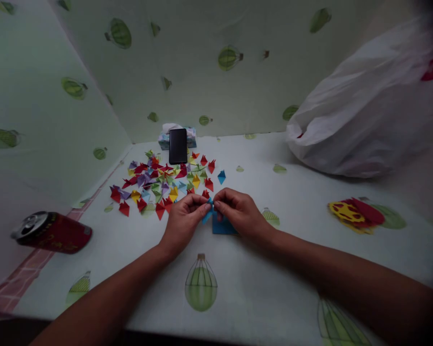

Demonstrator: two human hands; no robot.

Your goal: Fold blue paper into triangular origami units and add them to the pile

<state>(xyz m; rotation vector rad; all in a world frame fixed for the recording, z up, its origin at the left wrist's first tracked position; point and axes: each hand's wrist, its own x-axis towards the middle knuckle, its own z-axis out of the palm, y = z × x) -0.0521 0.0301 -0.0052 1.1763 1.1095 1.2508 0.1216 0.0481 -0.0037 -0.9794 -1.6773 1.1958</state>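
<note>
Between my two hands is a small folded piece of blue paper [207, 216]. My left hand [186, 215] pinches it from the left with thumb and forefinger. From the right, my right hand [238, 211] has its thumb and fingertips closed on the paper's upper edge. Below my right hand lies a blue square of paper [223, 228], partly covered by that hand. Just beyond my hands, many small folded paper cranes [162, 180] in red, yellow, purple, green and blue are spread over the table. A lone blue paper crane [221, 177] sits at their right.
A smartphone [178, 146] leans against a tissue box [191, 137] at the back. A red drink can [54, 232] is at the left. A large white plastic bag [361, 110] fills the back right, with red and yellow cutouts [357, 215] in front of it.
</note>
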